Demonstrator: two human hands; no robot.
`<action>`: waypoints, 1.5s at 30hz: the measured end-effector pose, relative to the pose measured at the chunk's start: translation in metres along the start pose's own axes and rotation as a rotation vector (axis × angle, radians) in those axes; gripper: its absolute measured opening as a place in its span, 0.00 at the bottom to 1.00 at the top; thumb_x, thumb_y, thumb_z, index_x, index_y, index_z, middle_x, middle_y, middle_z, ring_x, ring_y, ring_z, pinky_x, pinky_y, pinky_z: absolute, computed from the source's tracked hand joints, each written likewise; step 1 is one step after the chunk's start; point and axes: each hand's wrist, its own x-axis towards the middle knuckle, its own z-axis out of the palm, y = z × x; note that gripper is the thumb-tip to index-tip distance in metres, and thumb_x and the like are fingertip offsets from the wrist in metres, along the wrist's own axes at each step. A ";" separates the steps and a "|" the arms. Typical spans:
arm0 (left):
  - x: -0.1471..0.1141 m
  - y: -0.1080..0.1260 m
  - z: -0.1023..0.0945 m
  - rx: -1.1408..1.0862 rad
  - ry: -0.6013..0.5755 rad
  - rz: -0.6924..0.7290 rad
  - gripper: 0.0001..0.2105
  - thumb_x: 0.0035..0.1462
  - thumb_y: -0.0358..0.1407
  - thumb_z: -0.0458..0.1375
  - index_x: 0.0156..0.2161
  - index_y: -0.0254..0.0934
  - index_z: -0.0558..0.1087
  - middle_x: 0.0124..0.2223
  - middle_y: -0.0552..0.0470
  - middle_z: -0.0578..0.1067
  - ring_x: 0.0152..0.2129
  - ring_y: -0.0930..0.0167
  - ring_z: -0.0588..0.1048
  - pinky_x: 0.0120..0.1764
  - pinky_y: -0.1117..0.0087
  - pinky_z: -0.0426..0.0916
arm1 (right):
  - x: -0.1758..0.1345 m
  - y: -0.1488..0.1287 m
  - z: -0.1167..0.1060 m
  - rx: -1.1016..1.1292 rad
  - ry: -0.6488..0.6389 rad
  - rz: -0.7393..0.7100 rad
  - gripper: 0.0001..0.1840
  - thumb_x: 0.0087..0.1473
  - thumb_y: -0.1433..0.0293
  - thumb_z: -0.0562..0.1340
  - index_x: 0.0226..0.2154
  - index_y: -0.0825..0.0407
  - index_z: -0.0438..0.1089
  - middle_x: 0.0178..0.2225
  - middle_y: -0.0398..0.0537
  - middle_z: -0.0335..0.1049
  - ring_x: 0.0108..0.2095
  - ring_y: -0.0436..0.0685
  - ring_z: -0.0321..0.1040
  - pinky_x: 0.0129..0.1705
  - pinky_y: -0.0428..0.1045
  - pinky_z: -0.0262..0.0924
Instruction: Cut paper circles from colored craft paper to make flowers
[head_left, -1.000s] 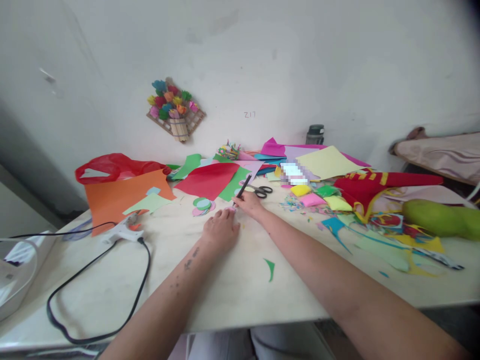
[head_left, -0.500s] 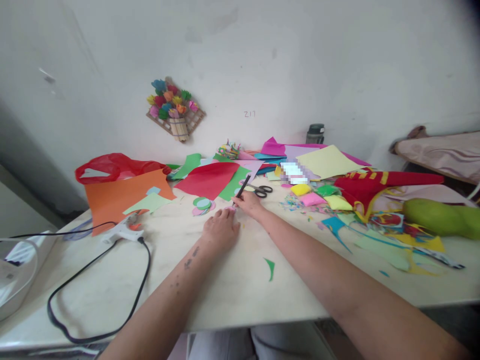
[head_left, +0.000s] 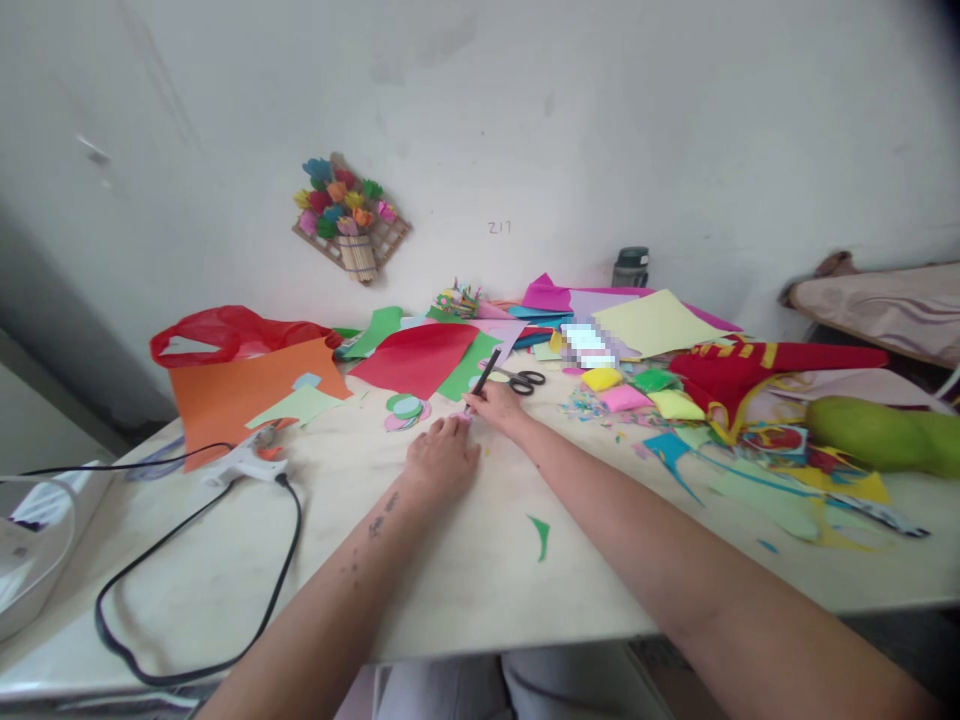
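My right hand [head_left: 499, 405] is closed in a pinch around a dark, slim pen [head_left: 487, 370], which leans with its top up and to the right. Its tip meets a small pink paper piece [head_left: 464, 417] on the table. My left hand [head_left: 442, 455] lies palm down, its fingertips on the near edge of that pink piece, mostly covering it. Left of the fingers is a small pile of green, blue and pink paper circles [head_left: 407, 408]. Black-handled scissors [head_left: 529, 382] lie just beyond my right hand, their blades partly hidden.
A white glue gun [head_left: 251, 458] with a looping black cord lies left on the table [head_left: 457, 590]. Red paper [head_left: 416, 360] and orange paper [head_left: 240, 390] spread behind. On the right are clay packets [head_left: 626, 399], paper scraps and a green fruit-like object [head_left: 862, 435]. A bottle [head_left: 631, 268] stands at the wall.
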 end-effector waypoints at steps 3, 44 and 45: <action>0.000 0.000 -0.001 -0.003 -0.005 -0.003 0.22 0.58 0.42 0.39 0.56 0.40 0.56 0.56 0.46 0.61 0.53 0.64 0.59 0.49 0.61 0.59 | 0.000 0.000 0.000 -0.014 0.004 0.009 0.12 0.51 0.63 0.56 0.29 0.52 0.71 0.25 0.45 0.74 0.31 0.52 0.69 0.32 0.43 0.57; 0.000 -0.001 0.001 -0.006 0.004 0.005 0.23 0.58 0.42 0.38 0.56 0.38 0.56 0.56 0.46 0.62 0.52 0.63 0.60 0.49 0.60 0.60 | 0.001 0.000 -0.001 0.023 0.020 0.057 0.09 0.48 0.66 0.56 0.27 0.53 0.69 0.24 0.45 0.71 0.29 0.52 0.68 0.33 0.44 0.58; 0.000 -0.001 0.000 -0.006 -0.001 0.001 0.23 0.58 0.42 0.38 0.56 0.38 0.56 0.56 0.46 0.62 0.52 0.63 0.60 0.49 0.60 0.60 | 0.001 -0.001 -0.001 0.022 0.019 0.060 0.09 0.48 0.67 0.56 0.27 0.53 0.69 0.24 0.45 0.71 0.29 0.52 0.68 0.33 0.44 0.58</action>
